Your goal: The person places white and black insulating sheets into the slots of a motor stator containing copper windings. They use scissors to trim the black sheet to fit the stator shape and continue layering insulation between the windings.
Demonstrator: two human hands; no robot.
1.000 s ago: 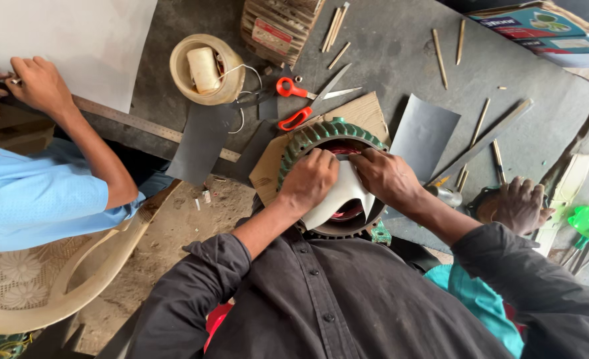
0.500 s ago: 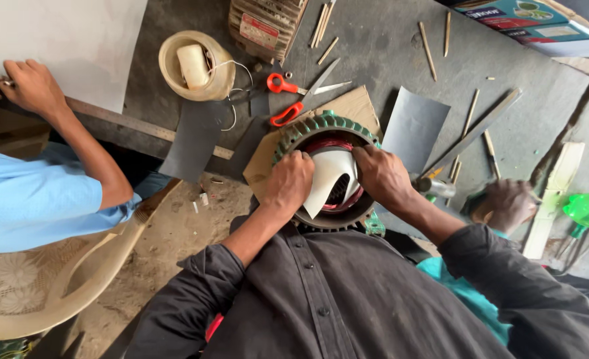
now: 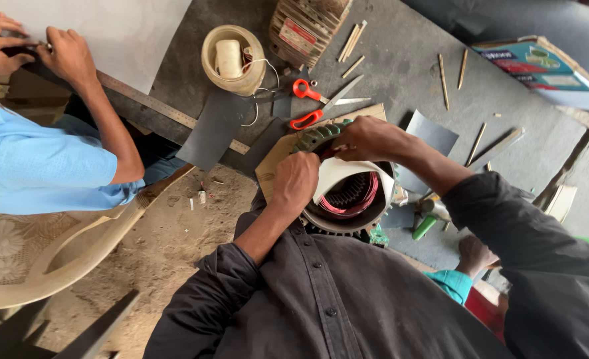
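Observation:
A round finned green motor stator (image 3: 351, 199) with reddish copper windings rests against my lap at the table's edge. A curled white sheet of insulating paper (image 3: 341, 174) lies over its opening. My left hand (image 3: 295, 182) grips the stator's left rim and the paper's edge. My right hand (image 3: 367, 138) holds the top of the rim, fingers pressing the paper. Both sleeves are dark grey.
Red-handled scissors (image 3: 314, 100), a bowl with a spool of thread (image 3: 231, 60), grey paper sheets (image 3: 214, 129), several wooden sticks (image 3: 450, 70) and a long steel ruler (image 3: 155, 106) lie on the grey table. A person in a blue shirt (image 3: 42, 163) works on white paper at left. Another person's hand (image 3: 474, 256) is at right.
The view has shifted, so the stator sits further right and lower. My right hand moved from the stator's right side up to its top rim; the paper now curls deeper over the opening.

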